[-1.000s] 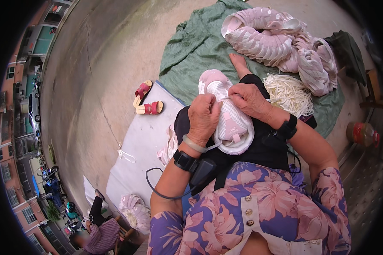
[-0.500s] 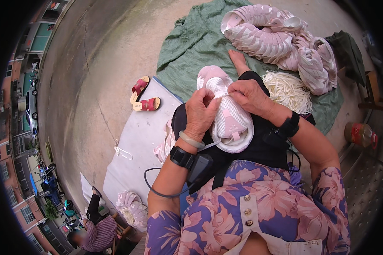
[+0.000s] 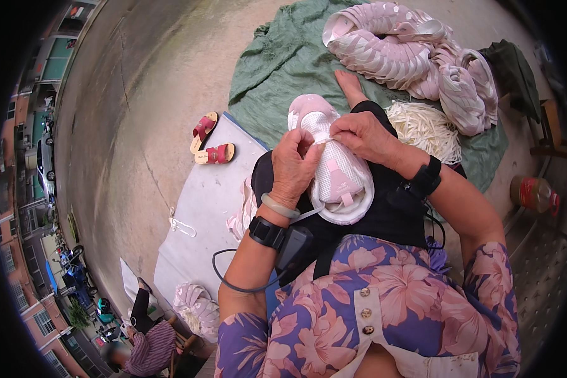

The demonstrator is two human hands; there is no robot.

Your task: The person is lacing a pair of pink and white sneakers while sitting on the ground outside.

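Note:
A pink and white mesh shoe upper (image 3: pixel 341 173) lies across my lap, its pink toe pointing away from me. My left hand (image 3: pixel 293 160) is closed on its left edge, thumb and fingers pinched at the lacing opening. On the other side, my right hand (image 3: pixel 366 138) pinches what looks like a white shoelace, close to the left fingertips. Exactly what lies between the fingertips is mostly hidden. A thin white strip (image 3: pixel 307 213) runs from the heel opening toward my left wrist. Beyond my right forearm lies a heap of white laces (image 3: pixel 425 131).
Bundled pink and white uppers (image 3: pixel 384 60) rest on the green cloth (image 3: pixel 277 69). Red slippers (image 3: pixel 214 154) stand by a pale sheet (image 3: pixel 198 195). A bottle (image 3: pixel 532 193) stands at right. Another person (image 3: pixel 151 346) sits at lower left beside another bundle (image 3: pixel 196 309).
Both hands and the shoe upper have shifted slightly left in view, as has much of the surroundings. The fingers stay pinched at the same part of the upper.

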